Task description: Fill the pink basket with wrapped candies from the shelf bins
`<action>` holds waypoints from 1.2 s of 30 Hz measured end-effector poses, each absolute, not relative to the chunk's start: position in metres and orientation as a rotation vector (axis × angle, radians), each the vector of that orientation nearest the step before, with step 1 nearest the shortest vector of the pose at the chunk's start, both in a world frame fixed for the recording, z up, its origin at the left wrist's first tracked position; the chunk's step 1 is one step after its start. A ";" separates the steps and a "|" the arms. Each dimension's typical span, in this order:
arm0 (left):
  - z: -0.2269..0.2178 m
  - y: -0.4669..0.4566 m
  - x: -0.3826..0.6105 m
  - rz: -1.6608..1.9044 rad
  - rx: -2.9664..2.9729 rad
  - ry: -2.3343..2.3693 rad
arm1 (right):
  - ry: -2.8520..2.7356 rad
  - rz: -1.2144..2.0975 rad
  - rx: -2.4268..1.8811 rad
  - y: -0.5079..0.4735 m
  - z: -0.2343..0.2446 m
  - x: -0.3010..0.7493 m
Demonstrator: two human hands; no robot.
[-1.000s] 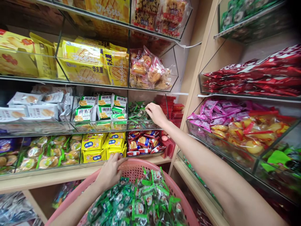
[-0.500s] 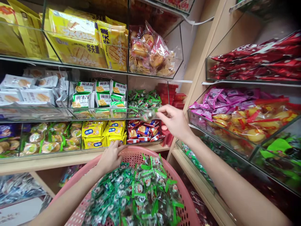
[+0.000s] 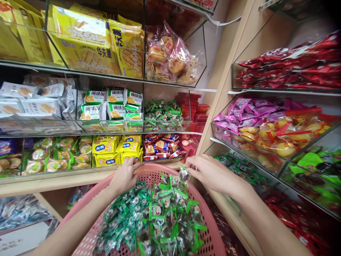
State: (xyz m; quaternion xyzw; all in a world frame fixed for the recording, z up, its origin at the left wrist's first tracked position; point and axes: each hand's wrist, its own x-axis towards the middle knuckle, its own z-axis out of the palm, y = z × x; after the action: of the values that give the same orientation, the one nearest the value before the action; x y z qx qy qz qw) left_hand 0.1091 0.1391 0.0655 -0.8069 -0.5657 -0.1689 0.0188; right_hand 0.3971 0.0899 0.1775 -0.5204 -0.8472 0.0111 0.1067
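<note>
A pink perforated plastic basket (image 3: 154,171) stands below the shelves, filled with two kinds of small wrapped sweets. Dark green wrapped sweets (image 3: 125,217) lie on its left side, and clear-wrapped sweets with bright green ends (image 3: 170,217) are heaped on the right. My left hand (image 3: 124,177) is closed over the basket's far left rim. Between the thumb and fingers of my right hand (image 3: 206,172) is one wrapped sweet (image 3: 184,174), just above the heap near the far right rim. Similar green-ended sweets (image 3: 163,115) fill a clear shelf bin straight ahead.
Clear-fronted bins hold yellow waffle packs (image 3: 87,46), bagged biscuits (image 3: 173,58), green-and-white packets (image 3: 115,110) and small yellow packs (image 3: 106,151). On the right-hand shelves are purple-wrapped sweets (image 3: 247,110) and red packets (image 3: 287,71). A wooden upright (image 3: 226,67) divides the two sides.
My right hand has come down from the front of the green sweets' bin to the basket's far right edge, still pinching a wrapped sweet. My left hand has stayed at the rim.
</note>
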 end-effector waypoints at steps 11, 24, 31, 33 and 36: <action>0.065 0.139 0.109 -0.501 -2.483 -1.775 | -2.638 0.045 -1.778 0.101 0.153 0.399; 0.066 0.139 0.109 -0.519 -2.496 -1.777 | -2.706 0.028 -1.867 0.103 0.135 0.387; 0.063 0.139 0.109 -0.539 -2.486 -1.763 | -2.722 0.057 -1.798 0.109 0.131 0.385; 0.063 0.139 0.109 -0.544 -2.480 -1.758 | -2.679 0.086 -1.745 0.114 0.127 0.388; 0.063 0.139 0.110 -0.554 -2.482 -1.762 | -2.488 0.110 -1.684 0.119 0.119 0.389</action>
State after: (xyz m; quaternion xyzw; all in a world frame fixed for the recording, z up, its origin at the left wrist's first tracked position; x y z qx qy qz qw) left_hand 0.1099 0.1385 0.0629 -0.8020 -0.5694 -0.1790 0.0238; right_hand 0.3888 0.1189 0.1190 -0.5588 -0.8257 0.0364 0.0674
